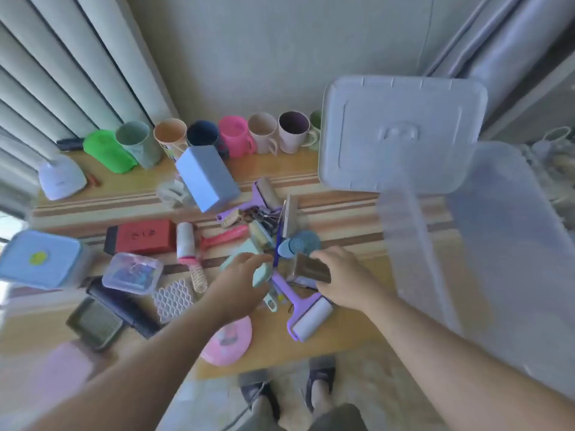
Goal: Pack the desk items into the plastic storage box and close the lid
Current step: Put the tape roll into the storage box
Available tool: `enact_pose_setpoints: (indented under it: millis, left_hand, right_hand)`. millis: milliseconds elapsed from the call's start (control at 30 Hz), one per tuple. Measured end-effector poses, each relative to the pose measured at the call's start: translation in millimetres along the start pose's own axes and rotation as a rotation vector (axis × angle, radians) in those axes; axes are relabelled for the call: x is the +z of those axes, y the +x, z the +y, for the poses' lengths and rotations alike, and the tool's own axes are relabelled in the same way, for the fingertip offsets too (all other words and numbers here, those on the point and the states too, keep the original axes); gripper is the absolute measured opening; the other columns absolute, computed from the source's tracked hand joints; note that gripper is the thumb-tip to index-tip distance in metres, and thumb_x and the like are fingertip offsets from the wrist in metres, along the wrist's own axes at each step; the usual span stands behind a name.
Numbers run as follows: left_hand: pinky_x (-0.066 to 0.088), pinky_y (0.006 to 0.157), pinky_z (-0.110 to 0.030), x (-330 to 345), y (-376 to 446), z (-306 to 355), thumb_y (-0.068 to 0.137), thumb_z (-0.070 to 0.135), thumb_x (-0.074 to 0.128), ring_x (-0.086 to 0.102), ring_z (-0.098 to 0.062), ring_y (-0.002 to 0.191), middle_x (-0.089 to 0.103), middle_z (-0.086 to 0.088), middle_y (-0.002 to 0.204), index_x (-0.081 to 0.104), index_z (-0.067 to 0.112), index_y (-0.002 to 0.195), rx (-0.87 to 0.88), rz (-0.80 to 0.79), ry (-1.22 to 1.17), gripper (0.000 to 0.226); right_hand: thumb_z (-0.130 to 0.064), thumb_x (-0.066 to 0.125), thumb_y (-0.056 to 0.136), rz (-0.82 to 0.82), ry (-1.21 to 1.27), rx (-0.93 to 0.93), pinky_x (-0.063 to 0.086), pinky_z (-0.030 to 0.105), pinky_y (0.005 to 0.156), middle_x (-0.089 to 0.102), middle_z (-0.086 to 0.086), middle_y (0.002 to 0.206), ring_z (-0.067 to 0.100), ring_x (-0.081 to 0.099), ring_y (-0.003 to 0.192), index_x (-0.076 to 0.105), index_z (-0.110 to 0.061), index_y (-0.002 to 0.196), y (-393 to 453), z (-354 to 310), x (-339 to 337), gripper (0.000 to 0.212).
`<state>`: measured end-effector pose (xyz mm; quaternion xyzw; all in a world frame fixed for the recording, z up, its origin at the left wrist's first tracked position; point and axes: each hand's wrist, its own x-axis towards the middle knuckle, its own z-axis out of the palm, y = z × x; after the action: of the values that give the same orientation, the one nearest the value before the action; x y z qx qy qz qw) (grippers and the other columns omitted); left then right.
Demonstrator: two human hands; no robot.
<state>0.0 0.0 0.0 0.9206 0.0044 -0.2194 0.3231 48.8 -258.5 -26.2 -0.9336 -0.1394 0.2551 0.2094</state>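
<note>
The translucent plastic storage box point(485, 244) is seen open, right of both grips, its grey lid point(401, 132) propped behind. A brown rectangular block point(312, 268) is pinched by the right hand point(339, 275); a mint-green flat piece point(258, 269) is gripped by the left hand point(239, 281). Packing is judged just begun; both call for lifting rightward into the box.

Clear plastic storage box point(485, 244): open, at table's right end. Grey lid point(401, 132): propped upright behind box, off.

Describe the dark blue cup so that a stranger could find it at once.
Look along the back edge of the wooden desk, where a row of cups stands against the wall. The dark blue cup stands between an orange cup and a pink cup.
</note>
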Motion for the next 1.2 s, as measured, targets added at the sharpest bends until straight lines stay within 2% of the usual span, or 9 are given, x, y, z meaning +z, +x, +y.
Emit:
enact_pose_setpoints:
  millis: [167,400,500,567,700,833,967,1100,1200]
  left_hand:
    - [0.041,0.095,-0.026,32,28,8,0.088,0.019,0.067,0.053,-0.020,0.125,0.049,0.001,0.145,0.051,0.035,0.148,0.008,-0.028,-0.016,0.064]
    - [0.046,0.108,-0.044,31,49,41,0.079,0.026,0.076,0.040,-0.028,0.142,0.026,0.001,0.165,0.024,0.045,0.159,0.120,-0.091,0.130,0.097]
    - [0.050,0.100,-0.035,15,49,65,0.076,0.030,0.079,0.053,-0.013,0.125,0.048,0.007,0.146,0.032,0.047,0.155,0.216,0.015,0.001,0.094]
    - [0.049,0.094,-0.027,2,47,91,0.076,0.035,0.083,0.054,0.004,0.107,0.057,0.013,0.122,0.042,0.042,0.150,0.303,0.081,-0.119,0.085]
    - [0.055,0.082,-0.037,-10,48,156,0.066,0.052,0.088,0.066,-0.011,0.089,0.070,0.005,0.096,0.061,0.034,0.126,0.408,0.058,-0.304,0.069]
    - [0.055,0.069,-0.027,-5,68,234,0.067,0.064,0.090,0.062,-0.010,0.075,0.067,0.017,0.089,0.061,0.049,0.116,0.522,0.094,-0.388,0.059]
    - [0.057,0.082,-0.017,14,106,288,0.074,0.064,0.079,0.068,-0.001,0.105,0.062,0.028,0.127,0.047,0.064,0.133,0.524,0.065,-0.399,0.067]
    - [0.052,0.094,-0.023,42,142,296,0.088,0.047,0.068,0.057,0.004,0.113,0.054,0.029,0.129,0.053,0.053,0.135,0.408,0.173,-0.216,0.049]
    - [0.046,0.087,-0.024,62,152,293,0.091,0.034,0.071,0.051,-0.003,0.105,0.049,0.019,0.123,0.064,0.045,0.125,0.354,0.244,-0.024,0.037]
  right_hand:
    - [-0.024,0.067,0.092,-0.114,0.027,0.166,0.047,0.044,0.106,0.043,0.004,0.151,0.030,0.046,0.136,0.022,-0.036,0.163,5,33,28,0.085]
    - [-0.037,0.080,0.074,0.130,0.151,-0.025,0.056,0.036,0.086,0.048,-0.014,0.123,0.013,0.058,0.109,0.051,-0.040,0.142,-9,10,-15,0.074]
    - [-0.057,0.085,0.073,0.304,0.217,-0.155,0.053,0.026,0.087,0.053,-0.015,0.122,0.004,0.057,0.108,0.054,-0.037,0.137,-34,-9,-62,0.074]
    - [-0.042,0.086,0.073,0.401,0.287,-0.202,0.051,0.026,0.096,0.056,-0.013,0.125,0.005,0.055,0.119,0.053,-0.037,0.139,-53,-15,-96,0.074]
    - [-0.024,0.082,0.073,0.555,0.441,-0.214,0.050,0.024,0.102,0.056,-0.019,0.131,0.008,0.057,0.128,0.049,-0.044,0.143,-91,-3,-154,0.079]
    - [-0.027,0.088,0.076,0.563,0.648,-0.173,0.055,0.037,0.102,0.061,-0.017,0.140,0.012,0.062,0.130,0.045,-0.047,0.149,-109,48,-210,0.087]
    - [-0.039,0.092,0.072,0.604,0.678,-0.135,0.055,0.042,0.101,0.062,-0.014,0.142,0.014,0.063,0.129,0.047,-0.047,0.149,-99,133,-269,0.090]
    - [-0.042,0.089,0.070,0.608,0.547,0.004,0.054,0.032,0.101,0.060,-0.023,0.135,-0.001,0.059,0.125,0.050,-0.047,0.142,-54,212,-280,0.082]
    - [-0.033,0.089,0.072,0.479,0.406,0.089,0.054,0.035,0.099,0.061,-0.014,0.128,0.006,0.060,0.118,0.052,-0.038,0.137,-9,245,-244,0.075]
